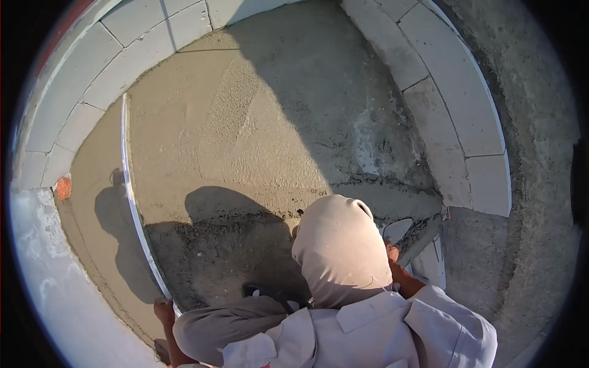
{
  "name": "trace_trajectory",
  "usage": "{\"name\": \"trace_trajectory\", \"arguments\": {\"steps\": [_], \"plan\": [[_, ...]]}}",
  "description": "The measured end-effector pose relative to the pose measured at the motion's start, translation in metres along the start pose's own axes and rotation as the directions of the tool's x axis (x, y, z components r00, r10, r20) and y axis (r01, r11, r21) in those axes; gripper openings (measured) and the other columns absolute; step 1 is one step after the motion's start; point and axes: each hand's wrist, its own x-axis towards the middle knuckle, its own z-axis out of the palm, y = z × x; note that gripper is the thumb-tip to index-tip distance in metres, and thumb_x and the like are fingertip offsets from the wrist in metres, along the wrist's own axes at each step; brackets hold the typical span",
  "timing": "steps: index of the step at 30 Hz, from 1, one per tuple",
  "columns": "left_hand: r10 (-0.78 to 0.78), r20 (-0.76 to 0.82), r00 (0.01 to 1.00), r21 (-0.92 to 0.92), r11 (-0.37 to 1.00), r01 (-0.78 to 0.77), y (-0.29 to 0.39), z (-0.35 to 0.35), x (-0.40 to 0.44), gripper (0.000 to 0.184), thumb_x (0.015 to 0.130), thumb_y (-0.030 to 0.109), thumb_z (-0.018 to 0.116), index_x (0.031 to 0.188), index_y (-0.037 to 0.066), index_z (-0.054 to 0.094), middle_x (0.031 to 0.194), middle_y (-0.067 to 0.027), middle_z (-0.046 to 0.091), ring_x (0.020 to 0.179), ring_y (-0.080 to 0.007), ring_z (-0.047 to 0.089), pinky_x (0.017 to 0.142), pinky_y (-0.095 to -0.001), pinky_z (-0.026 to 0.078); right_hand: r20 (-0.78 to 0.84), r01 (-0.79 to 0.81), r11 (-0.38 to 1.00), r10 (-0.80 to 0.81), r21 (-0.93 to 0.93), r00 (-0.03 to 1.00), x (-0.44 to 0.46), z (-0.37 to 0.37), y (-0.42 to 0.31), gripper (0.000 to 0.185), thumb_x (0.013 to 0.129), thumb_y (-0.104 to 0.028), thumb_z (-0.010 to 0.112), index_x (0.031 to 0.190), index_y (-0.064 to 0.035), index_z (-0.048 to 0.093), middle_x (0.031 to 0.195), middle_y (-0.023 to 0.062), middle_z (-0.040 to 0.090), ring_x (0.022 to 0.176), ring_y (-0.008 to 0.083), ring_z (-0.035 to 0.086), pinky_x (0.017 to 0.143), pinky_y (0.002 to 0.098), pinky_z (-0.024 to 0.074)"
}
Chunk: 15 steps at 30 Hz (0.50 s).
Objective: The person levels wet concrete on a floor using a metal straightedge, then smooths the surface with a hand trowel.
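My left hand (164, 311) is low on the left, with its fingers closed at the near end of a long pale metal straightedge (133, 202). The straightedge lies across the wet grey mortar (233, 116), running away from me. To the right, my right hand (392, 252) is partly hidden behind my raised knee (343, 245). Its fingers are curled, apparently around the handle of a trowel, and the pale blade (397, 230) shows just beyond them. Smooth mortar lies left of the straightedge; rougher, darker mortar is near my shoe (264, 291).
Pale block walls (153, 37) curve along the left and far sides, and another block wall (454, 104) runs on the right. A white slab piece (428, 265) sits beside my right hand. An orange-red round object (63, 188) rests at the left edge. Shadows cross the mortar.
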Motion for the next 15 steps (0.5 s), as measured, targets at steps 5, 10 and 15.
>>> {"name": "trace_trajectory", "arguments": {"steps": [5,10,15], "plan": [[-0.004,-0.087,0.996,-0.086,0.996,-0.004,0.002,0.011,-0.023,0.050,0.071,0.016,0.088,0.111,-0.003,0.065,0.102,-0.0264,0.070,0.100,-0.0470,0.067,0.088,-0.0533,0.053,-0.045,0.493,0.865,-0.491,0.095,0.870,0.010,-0.070,-0.142,0.060,0.100,-0.031,0.066,0.146,-0.0004,0.044,0.143,0.0274,0.047,0.131,0.0439,0.048,0.108,0.0505,0.0416],[-0.042,-0.135,0.990,-0.133,0.991,0.024,0.019,0.014,-0.046,0.058,0.072,0.015,0.085,0.121,-0.005,0.061,0.114,-0.0276,0.066,0.112,-0.0468,0.062,0.098,-0.0522,0.050,0.186,0.926,0.309,-0.944,0.217,0.272,-0.027,-0.045,-0.382,0.047,0.093,-0.017,0.074,0.134,-0.0018,0.056,0.114,0.0190,0.063,0.092,0.0326,0.063,0.086,0.0449,0.0538],[-0.181,-0.173,0.968,-0.150,0.976,0.155,0.024,0.013,-0.071,0.075,0.074,0.018,0.087,0.137,-0.007,0.054,0.130,-0.0298,0.060,0.123,-0.0463,0.058,0.106,-0.0505,0.049,0.461,0.871,-0.300,-0.755,0.390,-0.466,-0.229,-0.024,-0.561,0.045,0.091,-0.019,0.076,0.131,-0.0048,0.060,0.115,0.0213,0.065,0.101,0.0360,0.067,0.087,0.0456,0.0563]]}}
